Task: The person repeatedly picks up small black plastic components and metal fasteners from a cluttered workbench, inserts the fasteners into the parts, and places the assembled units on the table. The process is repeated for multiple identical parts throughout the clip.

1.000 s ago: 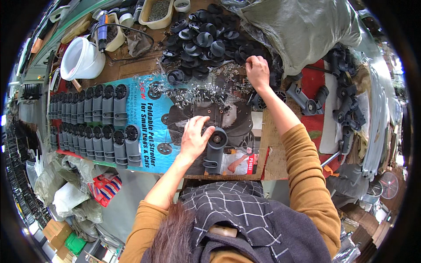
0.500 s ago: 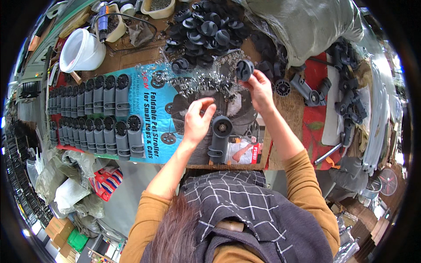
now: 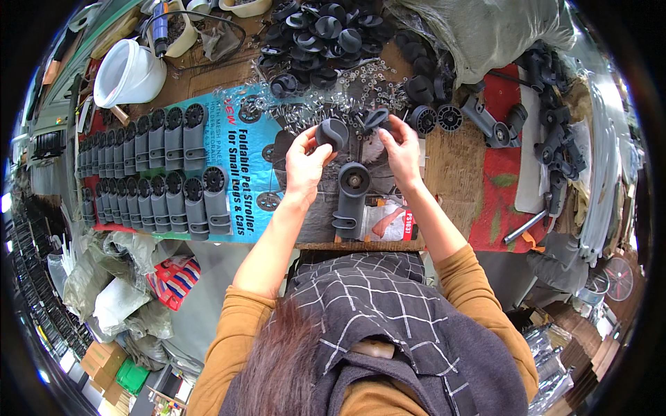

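Two round black plastic caps are held over the brown wooden table [image 3: 451,173]: one, with a curved face [image 3: 334,133], is pinched by the left hand [image 3: 305,168], fingers narrowed on its edge; the other, tilted [image 3: 377,118], is gripped in the right hand's [image 3: 402,151] fingertips. One grey plastic housing with a round black top [image 3: 350,208] is laid nearer, between both; loose silver metal screws [image 3: 309,114] are scattered farther off

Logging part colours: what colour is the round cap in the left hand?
The cap looks black or very dark grey, clearest in the head view.
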Action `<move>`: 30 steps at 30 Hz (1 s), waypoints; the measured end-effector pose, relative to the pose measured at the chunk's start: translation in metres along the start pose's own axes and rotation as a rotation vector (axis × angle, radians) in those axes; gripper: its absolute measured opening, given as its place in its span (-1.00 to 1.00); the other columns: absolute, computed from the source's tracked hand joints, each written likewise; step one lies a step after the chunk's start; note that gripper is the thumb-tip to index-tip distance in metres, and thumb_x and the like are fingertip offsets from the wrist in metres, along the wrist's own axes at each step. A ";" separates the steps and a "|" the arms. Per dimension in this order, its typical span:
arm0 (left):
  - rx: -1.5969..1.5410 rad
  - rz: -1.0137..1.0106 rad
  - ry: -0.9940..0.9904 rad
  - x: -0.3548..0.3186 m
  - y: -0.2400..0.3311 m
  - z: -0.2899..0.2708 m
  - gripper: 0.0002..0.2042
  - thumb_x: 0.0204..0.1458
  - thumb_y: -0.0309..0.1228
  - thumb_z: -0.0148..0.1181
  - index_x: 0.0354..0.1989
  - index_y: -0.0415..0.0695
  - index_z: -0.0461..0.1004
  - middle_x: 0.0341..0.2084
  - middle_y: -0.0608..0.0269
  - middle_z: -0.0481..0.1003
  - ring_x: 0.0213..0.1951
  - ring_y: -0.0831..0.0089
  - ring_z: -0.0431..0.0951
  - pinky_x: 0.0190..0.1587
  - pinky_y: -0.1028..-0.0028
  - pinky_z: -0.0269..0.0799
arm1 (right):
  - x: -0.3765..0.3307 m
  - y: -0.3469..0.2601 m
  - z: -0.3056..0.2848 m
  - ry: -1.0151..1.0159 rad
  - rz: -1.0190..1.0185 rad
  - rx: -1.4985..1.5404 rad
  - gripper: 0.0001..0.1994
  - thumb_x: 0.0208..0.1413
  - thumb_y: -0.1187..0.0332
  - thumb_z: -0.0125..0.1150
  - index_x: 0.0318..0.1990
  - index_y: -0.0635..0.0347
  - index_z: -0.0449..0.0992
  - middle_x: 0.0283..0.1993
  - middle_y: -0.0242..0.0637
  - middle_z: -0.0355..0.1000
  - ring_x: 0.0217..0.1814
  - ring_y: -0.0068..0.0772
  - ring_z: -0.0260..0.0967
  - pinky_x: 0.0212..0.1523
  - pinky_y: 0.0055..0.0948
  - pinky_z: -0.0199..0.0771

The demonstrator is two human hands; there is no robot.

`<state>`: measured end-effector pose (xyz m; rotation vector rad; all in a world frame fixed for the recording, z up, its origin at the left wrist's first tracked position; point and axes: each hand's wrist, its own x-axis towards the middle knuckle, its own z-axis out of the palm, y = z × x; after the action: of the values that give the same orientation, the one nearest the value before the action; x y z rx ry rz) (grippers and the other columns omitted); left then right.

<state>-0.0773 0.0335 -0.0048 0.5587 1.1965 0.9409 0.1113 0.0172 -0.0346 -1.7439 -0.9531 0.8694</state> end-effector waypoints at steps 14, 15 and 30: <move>0.652 0.117 -0.015 -0.044 -0.047 -0.014 -0.76 -0.03 -0.48 0.28 -0.17 -0.21 0.50 -0.46 0.32 0.54 -0.40 0.56 0.52 -0.30 0.56 0.46 | -0.097 -0.010 -0.012 -0.204 0.244 -0.224 -0.78 0.09 0.30 0.28 -0.38 0.29 0.44 -0.50 -0.39 0.38 -0.45 -0.63 0.25 -0.40 -0.55 0.32; 0.688 0.236 0.005 -0.041 -0.049 -0.013 -0.74 -0.07 -0.46 0.30 -0.18 -0.20 0.49 -0.51 0.28 0.54 -0.45 0.51 0.53 -0.33 0.52 0.46 | -0.095 -0.005 -0.009 -0.172 0.171 -0.261 -0.76 0.07 0.30 0.29 -0.39 0.29 0.43 -0.51 -0.35 0.38 -0.46 -0.60 0.27 -0.41 -0.52 0.33; 0.705 0.096 -0.287 -0.018 -0.064 -0.029 -0.56 0.08 -0.34 0.17 0.15 -0.19 0.37 0.08 0.03 0.41 0.14 0.24 0.41 0.18 0.37 0.28 | -0.087 0.025 -0.008 -0.368 0.055 -0.202 -0.63 0.20 0.35 0.11 0.12 0.31 0.31 -0.06 -0.10 0.47 -0.10 -0.33 0.46 -0.12 -0.40 0.46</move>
<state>-0.0860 -0.0184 -0.0545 1.2760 1.2306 0.4701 0.0853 -0.0691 -0.0436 -1.8211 -1.2737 1.1920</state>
